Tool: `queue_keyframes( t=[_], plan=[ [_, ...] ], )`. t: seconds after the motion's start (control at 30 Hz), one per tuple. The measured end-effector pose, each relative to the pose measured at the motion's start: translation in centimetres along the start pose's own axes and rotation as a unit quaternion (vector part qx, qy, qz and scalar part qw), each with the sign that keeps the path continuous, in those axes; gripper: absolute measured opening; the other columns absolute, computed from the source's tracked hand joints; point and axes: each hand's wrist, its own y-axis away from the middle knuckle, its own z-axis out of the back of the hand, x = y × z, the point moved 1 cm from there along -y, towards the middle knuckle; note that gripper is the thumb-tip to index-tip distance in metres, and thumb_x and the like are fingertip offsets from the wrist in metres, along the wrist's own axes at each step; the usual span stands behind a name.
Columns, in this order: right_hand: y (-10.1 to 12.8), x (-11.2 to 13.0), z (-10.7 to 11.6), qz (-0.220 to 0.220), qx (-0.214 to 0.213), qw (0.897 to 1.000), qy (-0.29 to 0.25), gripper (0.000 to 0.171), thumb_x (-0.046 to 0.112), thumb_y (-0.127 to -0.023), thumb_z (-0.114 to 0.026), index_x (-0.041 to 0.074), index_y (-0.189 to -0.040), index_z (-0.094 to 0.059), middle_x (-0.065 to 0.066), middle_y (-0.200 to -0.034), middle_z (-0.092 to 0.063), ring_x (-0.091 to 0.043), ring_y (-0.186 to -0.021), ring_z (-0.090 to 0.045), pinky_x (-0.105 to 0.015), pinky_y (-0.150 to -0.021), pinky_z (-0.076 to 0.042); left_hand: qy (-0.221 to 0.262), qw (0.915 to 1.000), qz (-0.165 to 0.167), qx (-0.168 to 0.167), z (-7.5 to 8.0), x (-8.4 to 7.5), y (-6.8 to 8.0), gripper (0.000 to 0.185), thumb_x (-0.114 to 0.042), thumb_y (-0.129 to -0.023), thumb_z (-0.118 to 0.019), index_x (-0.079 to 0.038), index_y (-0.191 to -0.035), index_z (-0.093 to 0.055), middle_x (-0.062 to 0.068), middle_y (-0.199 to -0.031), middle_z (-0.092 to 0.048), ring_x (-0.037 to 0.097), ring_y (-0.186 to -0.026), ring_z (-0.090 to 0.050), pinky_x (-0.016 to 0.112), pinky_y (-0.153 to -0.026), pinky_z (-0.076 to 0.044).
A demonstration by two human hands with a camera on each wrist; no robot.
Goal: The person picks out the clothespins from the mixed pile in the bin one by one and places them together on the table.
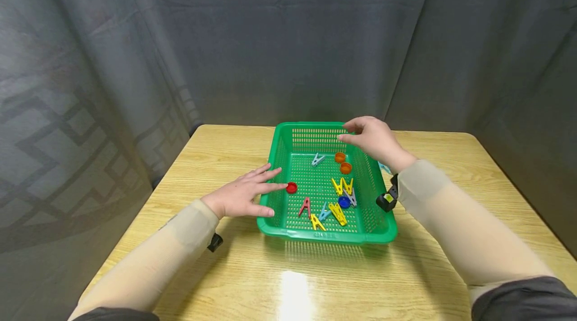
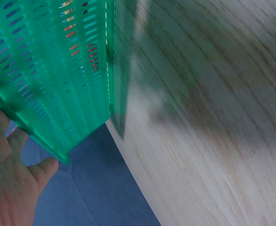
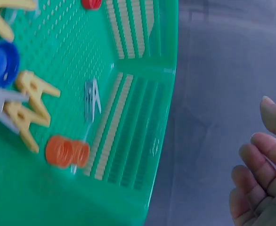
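Note:
A green plastic basket (image 1: 311,236) holds several clothespins and bottle caps. My left hand (image 1: 245,193) is at its left rim with fingers spread and straight; in the left wrist view, the fingers overlap the basket's rim (image 2: 39,139). Over the back right corner hovers my right hand (image 1: 374,138), fingers loosely bent and nothing between them. Inside lie a red cap (image 1: 291,188), a blue cap (image 1: 344,202), two orange caps (image 3: 60,151), a red clothespin (image 1: 305,206), yellow clothespins (image 1: 337,214), and light blue clothespins (image 1: 317,159). A greyish clothespin (image 1: 351,198) touches the blue cap.
The basket stands on a light wooden table (image 1: 225,281). Grey curtains (image 1: 288,45) hang behind and on both sides. Something small and light blue (image 1: 384,168) shows on the table beyond the basket's right wall, partly hidden by my right arm.

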Motion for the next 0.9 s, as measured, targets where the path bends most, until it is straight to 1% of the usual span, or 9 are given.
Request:
queue_keyframes(
  t=[0.2, 0.27, 0.43, 0.57, 0.63, 0.73, 0.8, 0.9],
  plan=[
    [-0.4, 1.3, -2.1, 0.027, 0.032, 0.999, -0.011, 0.045, 0.035, -0.089, -0.07, 0.009, -0.124, -0.064, -0.009, -0.125, -0.059, -0.028, -0.111, -0.054, -0.047, -0.094, -0.045, 0.001, 1.0, 0.002, 0.0, 0.0, 0.0, 0.0, 0.07, -0.056, -0.087, -0.061, -0.028, -0.148, -0.04, 0.002, -0.161, -0.015, 0.026, -0.147, 0.001, 0.053, -0.115, -0.012],
    [-0.5, 1.4, -2.8, 0.036, 0.045, 0.998, -0.012, 0.044, 0.035, -0.089, -0.07, 0.01, -0.124, -0.064, -0.008, -0.125, -0.06, -0.028, -0.112, -0.054, -0.046, -0.094, -0.045, 0.0, 1.0, 0.001, 0.0, 0.0, 0.0, 0.0, 0.07, -0.056, -0.087, -0.06, -0.028, -0.148, -0.04, 0.002, -0.161, -0.014, 0.026, -0.147, 0.001, 0.053, -0.115, -0.012],
    [-0.6, 1.7, -4.5, 0.047, 0.083, 0.995, -0.019, 0.041, 0.034, -0.089, -0.069, 0.012, -0.124, -0.065, -0.005, -0.122, -0.06, -0.025, -0.111, -0.054, -0.044, -0.092, -0.046, 0.0, 1.0, 0.005, 0.003, -0.1, 0.0, -0.1, 0.069, -0.056, -0.087, -0.061, -0.028, -0.148, -0.041, -0.003, -0.161, -0.012, 0.024, -0.147, 0.002, 0.052, -0.115, -0.01],
    [-0.6, 1.8, -5.9, 0.058, 0.118, 0.991, -0.031, 0.038, 0.032, -0.088, -0.071, 0.012, -0.121, -0.066, -0.005, -0.12, -0.062, -0.023, -0.108, -0.056, -0.043, -0.092, -0.046, 0.002, 1.0, 0.008, 0.003, -0.1, 0.0, -0.1, 0.068, -0.053, -0.088, -0.062, -0.028, -0.148, -0.041, -0.006, -0.161, -0.01, 0.023, -0.147, 0.003, 0.052, -0.115, -0.01],
    [-0.5, 1.7, -6.5, 0.065, 0.142, 0.987, -0.033, 0.035, 0.031, -0.088, -0.072, 0.013, -0.118, -0.067, -0.005, -0.119, -0.062, -0.023, -0.108, -0.057, -0.043, -0.092, -0.047, 0.003, 0.9999, 0.009, 0.003, -0.1, 0.0, -0.1, 0.068, -0.053, -0.088, -0.062, -0.029, -0.148, -0.04, -0.007, -0.161, -0.01, 0.022, -0.147, 0.003, 0.052, -0.115, -0.011],
    [-0.5, 1.7, -7.4, 0.079, 0.189, 0.979, -0.021, 0.029, 0.029, -0.087, -0.073, 0.016, -0.113, -0.07, -0.004, -0.118, -0.063, -0.023, -0.108, -0.057, -0.042, -0.092, -0.047, 0.005, 0.9999, 0.009, 0.003, -0.1, 0.0, -0.1, 0.068, -0.053, -0.088, -0.062, -0.029, -0.148, -0.041, -0.008, -0.161, -0.009, 0.022, -0.147, 0.003, 0.052, -0.115, -0.011],
    [-0.4, 1.6, -8.0, 0.093, 0.222, 0.97, -0.007, 0.026, 0.026, -0.087, -0.073, 0.017, -0.11, -0.071, -0.003, -0.117, -0.063, -0.024, -0.108, -0.057, -0.041, -0.092, -0.047, 0.005, 1.0, 0.008, 0.002, -0.1, 0.0, 0.0, 0.068, -0.053, -0.088, -0.062, -0.029, -0.148, -0.041, -0.008, -0.161, -0.009, 0.022, -0.147, 0.003, 0.053, -0.115, -0.011],
    [-0.3, 1.5, -8.9, 0.118, 0.271, 0.955, 0.023, 0.024, 0.021, -0.085, -0.075, 0.015, -0.109, -0.072, -0.001, -0.113, -0.064, -0.023, -0.105, -0.057, -0.039, -0.091, -0.047, 0.003, 1.0, 0.006, 0.001, -0.1, 0.0, 0.0, 0.069, -0.057, -0.088, -0.06, -0.029, -0.148, -0.041, -0.007, -0.161, -0.01, 0.022, -0.147, 0.003, 0.052, -0.115, -0.012]
  ],
)
